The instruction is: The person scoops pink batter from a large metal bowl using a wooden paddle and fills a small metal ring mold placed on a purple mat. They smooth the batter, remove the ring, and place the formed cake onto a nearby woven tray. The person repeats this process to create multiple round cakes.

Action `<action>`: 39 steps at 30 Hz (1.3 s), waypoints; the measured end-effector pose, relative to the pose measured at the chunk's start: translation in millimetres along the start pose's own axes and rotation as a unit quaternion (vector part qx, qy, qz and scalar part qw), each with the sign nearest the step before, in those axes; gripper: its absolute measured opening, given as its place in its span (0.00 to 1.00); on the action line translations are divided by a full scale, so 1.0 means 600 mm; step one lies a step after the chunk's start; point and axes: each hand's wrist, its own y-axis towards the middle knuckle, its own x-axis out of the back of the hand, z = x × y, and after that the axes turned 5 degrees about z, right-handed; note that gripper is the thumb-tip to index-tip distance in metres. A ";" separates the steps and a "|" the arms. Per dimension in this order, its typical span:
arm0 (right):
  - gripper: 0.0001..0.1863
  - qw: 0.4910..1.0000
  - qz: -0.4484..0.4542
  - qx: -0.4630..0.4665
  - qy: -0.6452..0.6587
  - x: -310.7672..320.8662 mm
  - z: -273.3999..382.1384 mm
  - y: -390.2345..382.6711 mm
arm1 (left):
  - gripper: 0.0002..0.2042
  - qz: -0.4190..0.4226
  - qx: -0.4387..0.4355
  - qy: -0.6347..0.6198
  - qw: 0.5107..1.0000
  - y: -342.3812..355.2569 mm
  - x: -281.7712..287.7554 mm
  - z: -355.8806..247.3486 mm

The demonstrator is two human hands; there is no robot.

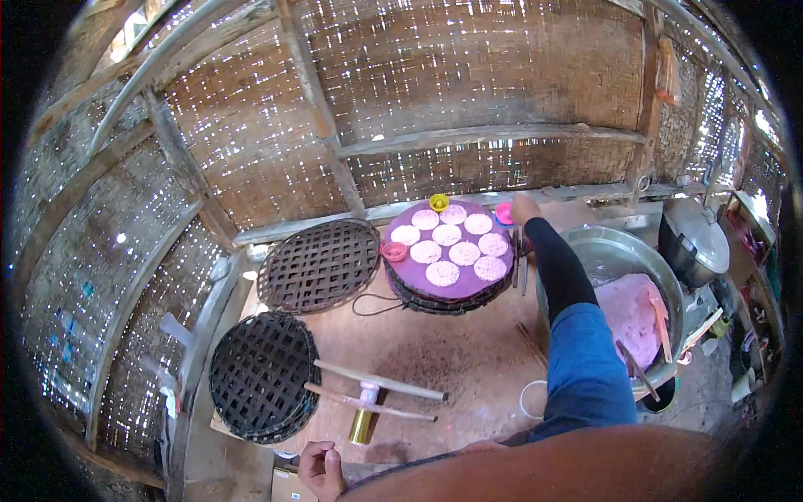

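Observation:
My right hand [525, 209] is stretched to the far side of the table, against a small pink round cup [504, 212] with blue below it. Its fingers are hidden, so a grip on the cup cannot be told. Just left of it, several round, pale pink, lacy-looking cakes [449, 235] lie on a purple round sheet [407, 272] over a stack of dark woven trays [452, 308]. A red cup [394, 251] and a yellow cup [439, 202] sit at the sheet's rim. Low in the view, my left hand [323, 471] is curled closed, apparently with nothing in it.
Woven lattice trays [319, 263] lie on the left, others stacked [263, 376] nearer. Two wooden sticks [381, 380] cross a gold cylinder [360, 426]. At right, a big metal basin [674, 293] holds a pink mass [629, 316]; beyond stands a lidded pot [695, 238].

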 end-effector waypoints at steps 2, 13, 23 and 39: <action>0.09 0.999 -0.013 0.011 -0.036 -0.054 -0.024 0.029 | 0.07 0.016 -0.002 0.012 1.000 0.019 -0.017 0.004; 0.08 0.999 -0.004 -0.042 0.009 -0.126 -0.032 0.049 | 0.06 -0.022 0.088 0.047 0.995 0.058 -0.031 0.032; 0.08 0.999 -0.004 0.042 -0.031 -0.071 -0.021 0.042 | 0.05 -0.060 0.059 0.053 0.995 0.073 -0.004 0.025; 0.08 0.939 0.191 0.257 -0.127 -0.020 0.200 -0.132 | 0.03 -0.119 0.083 0.024 0.989 0.023 0.070 0.006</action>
